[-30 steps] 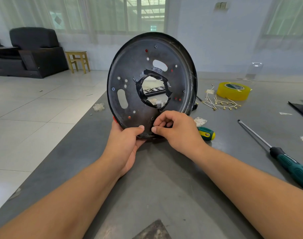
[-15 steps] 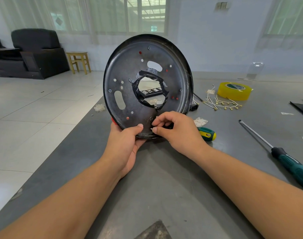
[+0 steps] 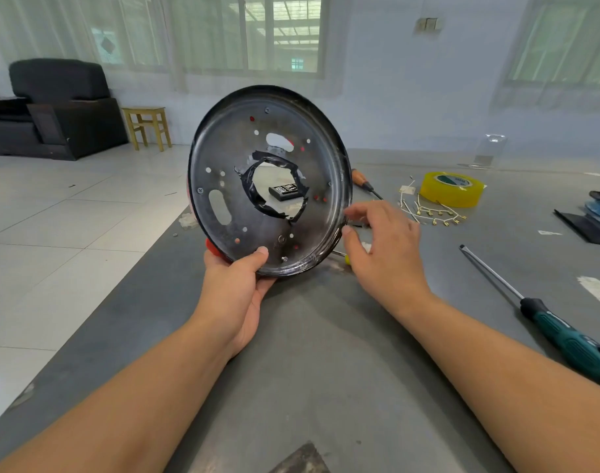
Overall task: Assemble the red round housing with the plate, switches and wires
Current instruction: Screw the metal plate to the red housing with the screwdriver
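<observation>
Presently I note the housing held near upright above the worktop, its dark plate face toward me and a red edge showing at lower left. My left hand grips the bottom rim, thumb on the plate. My right hand hangs just beside the right rim, fingers loose, holding nothing. In my judgement the right hand is the one free for the next part; the screwdriver lies to its right.

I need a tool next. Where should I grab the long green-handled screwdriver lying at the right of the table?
Probably by the thick green-and-black handle of the green-handled screwdriver, from above with the right hand. It lies flat on the grey table, handle end nearest you, the thin shaft pointing away.
</observation>
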A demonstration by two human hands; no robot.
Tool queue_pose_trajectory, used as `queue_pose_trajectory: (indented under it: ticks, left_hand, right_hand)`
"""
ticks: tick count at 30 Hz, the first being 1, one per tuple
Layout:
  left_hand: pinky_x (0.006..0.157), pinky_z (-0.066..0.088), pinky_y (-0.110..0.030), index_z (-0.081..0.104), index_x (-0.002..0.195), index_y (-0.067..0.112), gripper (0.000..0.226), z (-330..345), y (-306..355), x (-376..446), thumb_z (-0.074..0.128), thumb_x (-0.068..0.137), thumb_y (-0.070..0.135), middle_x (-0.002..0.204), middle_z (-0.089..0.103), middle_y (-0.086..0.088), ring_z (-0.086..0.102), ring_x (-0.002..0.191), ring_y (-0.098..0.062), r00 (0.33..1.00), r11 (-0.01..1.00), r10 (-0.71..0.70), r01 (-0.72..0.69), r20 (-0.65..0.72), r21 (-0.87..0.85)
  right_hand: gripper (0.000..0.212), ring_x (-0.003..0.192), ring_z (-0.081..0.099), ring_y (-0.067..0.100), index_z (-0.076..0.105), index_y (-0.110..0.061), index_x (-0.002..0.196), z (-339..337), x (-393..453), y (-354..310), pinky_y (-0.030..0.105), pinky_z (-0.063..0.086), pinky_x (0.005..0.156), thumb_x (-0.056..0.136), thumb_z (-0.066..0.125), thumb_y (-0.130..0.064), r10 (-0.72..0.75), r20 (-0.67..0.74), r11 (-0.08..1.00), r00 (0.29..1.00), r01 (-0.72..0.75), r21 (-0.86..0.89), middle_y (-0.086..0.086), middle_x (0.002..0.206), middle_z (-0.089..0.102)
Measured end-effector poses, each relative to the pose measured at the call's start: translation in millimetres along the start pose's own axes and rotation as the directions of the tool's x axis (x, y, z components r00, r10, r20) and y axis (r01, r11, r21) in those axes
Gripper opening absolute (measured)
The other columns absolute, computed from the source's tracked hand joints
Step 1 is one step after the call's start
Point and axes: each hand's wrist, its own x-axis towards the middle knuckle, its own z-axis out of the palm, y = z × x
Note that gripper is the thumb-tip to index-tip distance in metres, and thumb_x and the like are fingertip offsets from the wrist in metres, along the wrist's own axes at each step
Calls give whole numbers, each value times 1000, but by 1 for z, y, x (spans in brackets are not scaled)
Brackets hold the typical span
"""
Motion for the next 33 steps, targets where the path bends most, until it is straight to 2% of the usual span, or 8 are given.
queue_pose_trajectory:
  ticks: [4, 8, 12, 15, 20, 24, 29, 33]
  left_hand:
    - [84, 66, -40, 52, 134, 25, 51, -3, 2, 4, 57, 99, -12, 132, 71, -4, 73, 115, -25, 999, 999, 39, -39, 3, 18]
    - [78, 65, -35, 54, 119, 29, 48, -10, 8, 9, 58, 98, -14, 127, 73, -1, 76, 108, -19, 997, 997, 74, -74, 1, 39]
    - [74, 65, -35, 56, 119, 29, 48, -11, 7, 11, 59, 98, -14, 119, 77, 2, 78, 102, -18, 997, 997, 72, -72, -10, 31]
    - [76, 66, -41, 56, 127, 27, 49, -12, 8, 11, 59, 98, -13, 126, 75, -1, 77, 107, -23, 998, 998, 64, -64, -29, 10]
    - [75, 65, -57, 46, 145, 21, 55, -15, 11, 12, 57, 101, -9, 137, 68, -10, 72, 114, -38, 999, 1000, 14, -15, -43, -28]
    - [80, 62, -63, 43, 149, 22, 57, -18, 16, 16, 54, 102, -9, 142, 64, -11, 70, 118, -39, 998, 997, 6, -11, -60, -75]
    - [83, 62, -62, 43, 151, 23, 60, -21, 21, 20, 50, 103, -13, 144, 63, -12, 68, 121, -38, 995, 993, 24, -36, -100, -112]
    - [88, 61, -62, 44, 151, 24, 60, -21, 20, 21, 48, 103, -13, 144, 63, -12, 68, 122, -37, 993, 992, 34, -47, -114, -114]
  right_hand:
    - [32, 119, 55, 25, 60, -23, 126, -3, -6, 12, 41, 38, 97, 97, 58, -36, 63, 155, 970, 986, -25, -241, -1, 125, 60]
    - [40, 119, 55, 22, 55, -30, 131, -9, -18, 20, 42, 34, 102, 99, 48, -51, 203, 283, 887, 937, -53, -458, -5, 126, 61]
    - [36, 112, 56, 26, 59, -29, 128, -11, -18, 23, 40, 43, 89, 102, 46, -49, 241, 354, 867, 904, -37, -497, -1, 122, 62]
    - [34, 109, 56, 28, 61, -26, 126, -10, -17, 23, 39, 47, 84, 102, 47, -47, 238, 358, 868, 903, -32, -496, 2, 119, 62]
    - [35, 104, 57, 29, 62, -18, 125, -11, -14, 26, 40, 48, 83, 106, 44, -42, 276, 340, 922, 899, -148, -358, 7, 112, 62]
    - [30, 86, 55, 25, 58, -16, 107, -11, -13, 20, 41, 45, 71, 108, 40, -40, 269, 254, 962, 929, -243, -128, 3, 97, 64]
    - [16, 78, 51, 9, 67, -28, 109, -17, -19, -3, 10, 36, 67, 103, 56, -37, -9, 255, 996, 967, -13, 86, -13, 87, 65]
    - [28, 86, 60, 11, 72, -22, 124, -16, -30, -16, 22, 42, 76, 100, 63, -32, -147, 294, 986, 944, 117, 119, -6, 96, 72]
